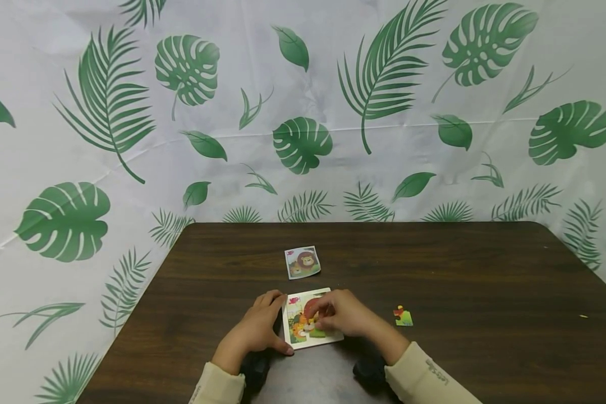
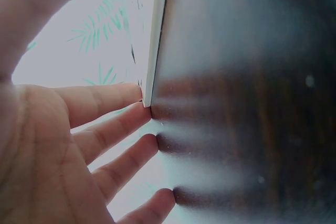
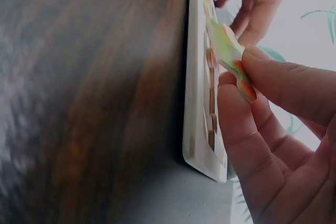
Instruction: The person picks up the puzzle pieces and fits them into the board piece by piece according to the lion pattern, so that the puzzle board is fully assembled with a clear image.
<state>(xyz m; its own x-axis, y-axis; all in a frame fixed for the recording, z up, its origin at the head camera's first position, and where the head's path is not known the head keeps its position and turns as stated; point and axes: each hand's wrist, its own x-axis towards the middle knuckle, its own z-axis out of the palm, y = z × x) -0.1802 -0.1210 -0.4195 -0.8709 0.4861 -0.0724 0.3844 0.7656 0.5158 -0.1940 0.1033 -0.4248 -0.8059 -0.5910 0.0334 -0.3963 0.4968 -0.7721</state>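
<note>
A wooden jigsaw board with a white rim lies on the table, partly filled with pieces of an animal picture. My left hand rests at its left side, fingertips at the upper left edge and thumb at the lower left corner. In the left wrist view the straight fingers touch the board's edge and the tabletop. Over the board's right half, my right hand pinches a green and orange puzzle piece between thumb and fingers. The piece is tilted above the tray's recess; its far end's contact cannot be made out.
A picture card showing a lion lies behind the board. One loose puzzle piece, green with red and yellow, lies to the right. A small yellowish scrap is near the right of the dark wooden table. A leaf-printed cloth hangs behind.
</note>
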